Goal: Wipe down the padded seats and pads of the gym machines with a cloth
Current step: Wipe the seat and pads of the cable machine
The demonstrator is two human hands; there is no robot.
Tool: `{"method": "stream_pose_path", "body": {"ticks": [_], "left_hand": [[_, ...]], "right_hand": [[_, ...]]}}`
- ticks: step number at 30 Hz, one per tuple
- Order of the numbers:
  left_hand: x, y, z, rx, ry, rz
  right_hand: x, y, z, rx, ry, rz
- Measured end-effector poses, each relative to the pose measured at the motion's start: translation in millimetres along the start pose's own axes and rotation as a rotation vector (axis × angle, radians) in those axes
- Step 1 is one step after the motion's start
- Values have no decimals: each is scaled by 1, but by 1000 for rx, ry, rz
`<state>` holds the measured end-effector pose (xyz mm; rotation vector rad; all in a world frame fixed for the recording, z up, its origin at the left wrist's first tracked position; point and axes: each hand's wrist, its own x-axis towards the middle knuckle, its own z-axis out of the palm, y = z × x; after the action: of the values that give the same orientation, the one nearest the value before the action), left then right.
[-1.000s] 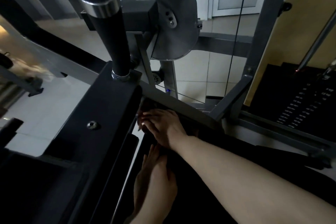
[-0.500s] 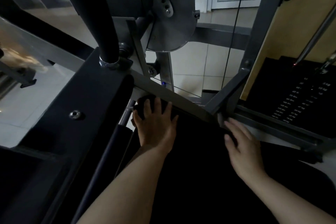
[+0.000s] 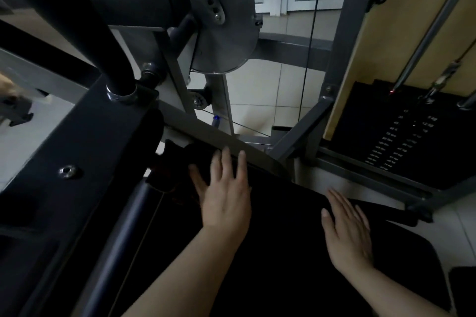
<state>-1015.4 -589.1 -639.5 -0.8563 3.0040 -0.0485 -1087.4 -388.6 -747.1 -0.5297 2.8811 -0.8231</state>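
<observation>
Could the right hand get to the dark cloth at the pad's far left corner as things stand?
Probably not directly: the left hand lies flat on the cloth, between it and the right hand, which rests on the pad.

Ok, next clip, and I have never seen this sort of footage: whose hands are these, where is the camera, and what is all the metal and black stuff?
The camera is worn on the person's head and looks down, so the two bare arms entering from the bottom are their own. There is no robot here. The wide black surface under the hands is the padded seat of a gym machine. The left hand lies flat, fingers straight, pressing a dark cloth at the seat's far left corner. The cloth is hard to make out against the dark pad. The right hand rests open on the seat near its far edge and holds nothing. Around them are the machine's grey steel frame, a round metal cam plate, a black handle bar at top left, and the weight stack on the right, all over a tiled floor.
</observation>
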Motion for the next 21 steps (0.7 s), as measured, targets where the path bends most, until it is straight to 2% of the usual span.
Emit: {"method": "stream_pose_path", "body": {"ticks": [3,5,8,10,13,15,16,19,21], "left_hand": [[14,-20,6,122,-18,-225],[29,-19,6,87,-29,-348],[38,6,11,-11,6,-394],[23,32,21,-47,-12,-224],[-14,49,33,-5,4,163],[-8,28,32,19,-30,269],[-2,10,31,17,-34,226],[13,-33,23,54,151,-36],[27,-38,18,45,66,-152]], "right_hand": [[0,-1,-1,12,-11,16],[0,-2,-1,5,-19,22],[1,-3,-2,0,-35,23],[0,-2,-1,3,-43,24],[-1,-2,1,-4,9,11],[-1,0,1,1,-8,8],[0,1,0,8,-17,1],[-1,1,-2,22,-2,-7],[-2,1,-2,20,-8,1]]}}
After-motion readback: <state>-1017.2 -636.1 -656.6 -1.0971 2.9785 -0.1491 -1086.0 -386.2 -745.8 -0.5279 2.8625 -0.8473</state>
